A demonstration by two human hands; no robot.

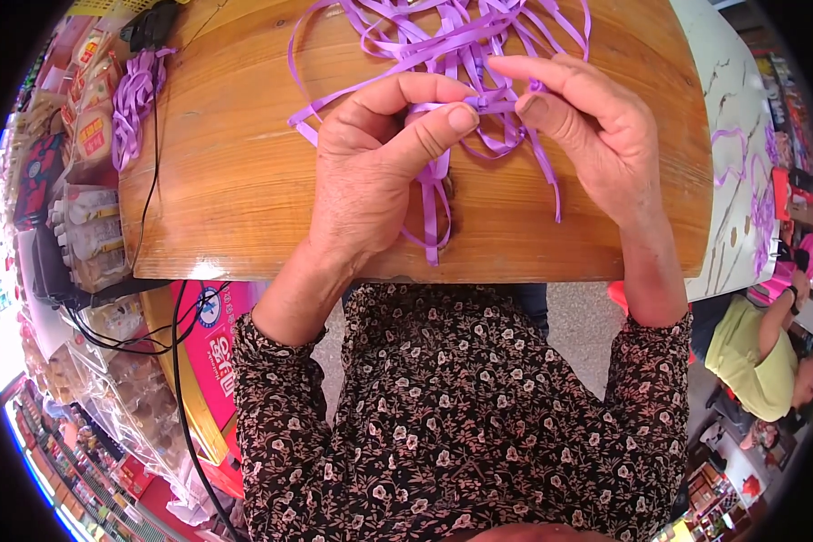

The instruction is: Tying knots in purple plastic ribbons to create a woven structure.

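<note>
Over the wooden table, my left hand [379, 149] pinches a flat purple ribbon [488, 104] between thumb and forefinger. The ribbon runs across to my right hand [596, 126], whose thumb lies against it. My right forefinger stretches out above that thumb, and a small purple knot or fold shows between them. The other right fingers curl behind, partly hidden. Below my left hand hang ribbon loops [431, 212], and one loose end drops below the right thumb. Beyond both hands spreads a tangled heap of the same purple ribbon [452, 41].
The wooden table [235, 208] carries a purple ribbon bundle [135, 104] and a black cable at its left. Packaged goods [95, 226] stand beyond its left edge. On the right, more ribbon lies on a white marbled surface [732, 181], near a person in a yellow-green top [754, 357].
</note>
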